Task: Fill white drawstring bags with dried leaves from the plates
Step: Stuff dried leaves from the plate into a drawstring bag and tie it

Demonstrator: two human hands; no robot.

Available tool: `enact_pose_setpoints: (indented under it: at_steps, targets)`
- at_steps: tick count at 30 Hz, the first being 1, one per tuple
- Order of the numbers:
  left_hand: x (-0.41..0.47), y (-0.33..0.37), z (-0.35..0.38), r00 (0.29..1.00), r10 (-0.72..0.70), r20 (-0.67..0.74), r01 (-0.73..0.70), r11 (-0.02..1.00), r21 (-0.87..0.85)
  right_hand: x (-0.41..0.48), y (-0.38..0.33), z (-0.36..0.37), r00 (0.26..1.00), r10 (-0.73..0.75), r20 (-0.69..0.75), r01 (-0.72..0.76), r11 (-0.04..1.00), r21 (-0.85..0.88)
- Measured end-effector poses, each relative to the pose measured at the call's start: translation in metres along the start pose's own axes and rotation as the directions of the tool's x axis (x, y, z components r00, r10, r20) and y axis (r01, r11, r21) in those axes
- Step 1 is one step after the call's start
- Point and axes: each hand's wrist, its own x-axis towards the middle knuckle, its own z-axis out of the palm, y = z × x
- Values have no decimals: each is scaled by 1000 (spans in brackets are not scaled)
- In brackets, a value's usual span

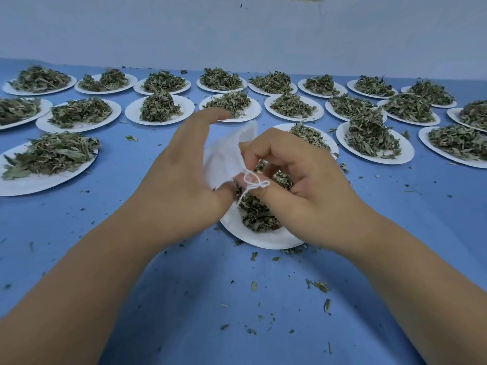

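Two bare hands meet over the nearest plate (263, 241) of dried leaves (255, 214) on a blue table (184, 285). The left hand (181, 167) grips a white drawstring bag (226, 159) between thumb and fingers. The right hand (303, 175) is curled, pinching the bag's edge, with the drawstring (254, 183) looped over one finger. Behind are rows of leaf-heaped plates.

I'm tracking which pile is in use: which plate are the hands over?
The plate nearest the camera, alone in front, under the left hand and right hand; the white bag is held above its leaves. Other plates sit farther back.
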Motion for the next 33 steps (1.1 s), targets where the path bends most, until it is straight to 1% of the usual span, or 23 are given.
enact_pose_setpoints:
  at_steps: [3,8,9,11,13,14,16,18,20,22,23,25,27,29,31,33]
  targets:
    - [-1,3,0,999,10,40,-9,1000,-18,-1,-1,0,999,5,46,-7,999,51]
    - [-1,0,-1,997,50,-51,-46,995,89,-2,-3,-7,991,37,132,-38,999,9]
    - [-1,1,-1,997,57,-56,-50,992,112,-2,-4,-8,988,34,154,-29,999,-32]
    - [-1,3,0,995,77,-60,-64,980,191,1,-6,-9,979,7,204,29,985,-171]
    - [0,6,0,991,125,-47,-105,948,300,4,-8,-8,966,14,257,51,969,-243]
    - [0,7,1,987,157,-35,-135,925,356,4,-8,-7,962,34,271,34,970,-240]
    - [0,9,3,972,232,-21,-198,871,449,4,-7,-5,959,91,269,-42,983,-180]
    - [0,8,5,951,307,-39,-255,847,467,4,-6,-4,957,122,262,-83,984,-157]
    - [0,8,6,917,397,-44,-338,830,445,4,-5,-2,951,128,282,-63,971,-229]
    - [0,8,7,895,444,-30,-387,810,440,4,-6,-3,948,120,293,-40,963,-265]
    - [0,7,7,897,440,-32,-381,810,446,4,-7,-4,949,109,295,-27,963,-268]
    - [-1,6,3,930,362,-59,-303,848,434,3,-10,-8,942,93,323,-2,963,-271]
    - [-1,4,-2,963,260,-67,-215,896,389,1,-12,-12,918,110,381,-23,974,-225]
    - [-1,-2,-6,977,209,-43,-177,904,389,1,-12,-14,904,126,408,-49,980,-195]
    - [-1,-2,-7,981,188,-39,-157,902,402,2,-12,-14,918,89,386,9,969,-245]
    - [-1,0,-7,977,202,-72,-156,898,412,2,-11,-14,946,27,324,67,959,-276]
